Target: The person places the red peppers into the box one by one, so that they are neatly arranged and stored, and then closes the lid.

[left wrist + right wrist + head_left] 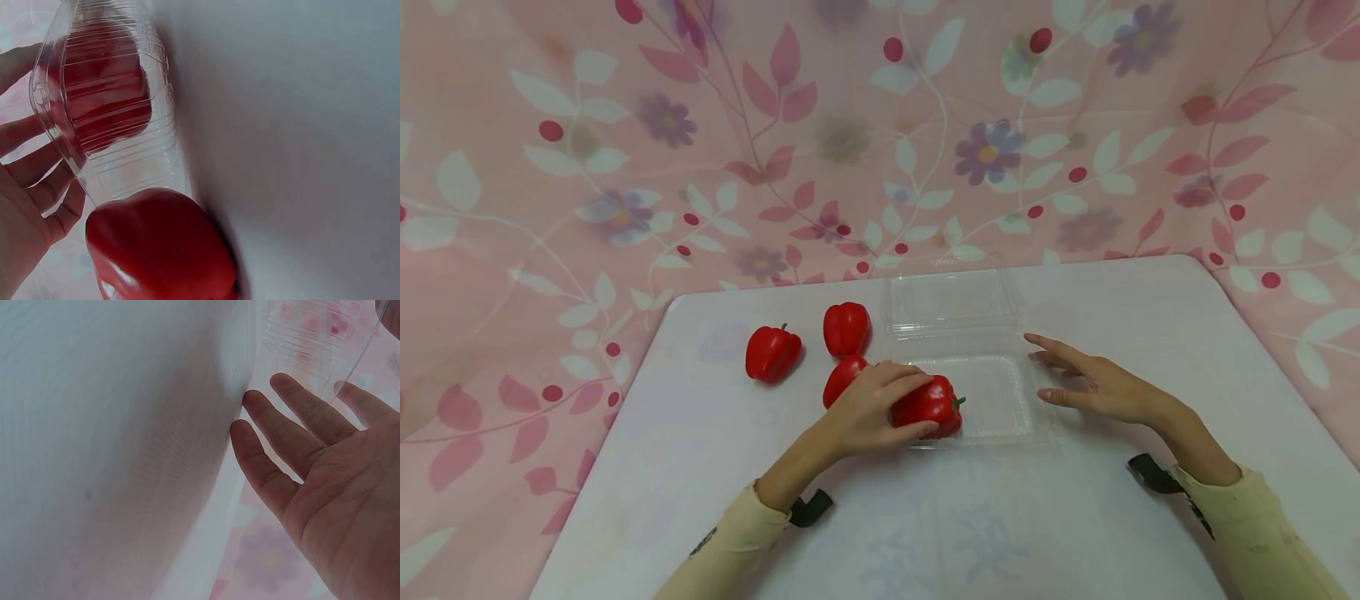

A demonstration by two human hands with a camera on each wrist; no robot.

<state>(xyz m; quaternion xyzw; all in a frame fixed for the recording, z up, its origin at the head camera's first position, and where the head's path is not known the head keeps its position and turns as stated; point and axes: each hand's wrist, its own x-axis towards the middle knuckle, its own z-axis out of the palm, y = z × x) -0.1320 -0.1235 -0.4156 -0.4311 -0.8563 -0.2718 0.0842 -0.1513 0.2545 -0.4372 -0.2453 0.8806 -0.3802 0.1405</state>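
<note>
My left hand holds a red bell pepper on its side, fingers over the top and thumb along the near side. That pepper is at the left end of a clear plastic clamshell box, whose lid lies folded back. In the left wrist view the held pepper shows through the ribbed wall of the box. Another bell pepper sits just outside the box, partly hidden behind the left hand. My right hand hovers at the box's right side, fingers spread and holding nothing.
Two more red bell peppers, one upright and one farther left, rest on the white table. The box's open lid reaches toward the table's back edge. A pink floral cloth hangs behind.
</note>
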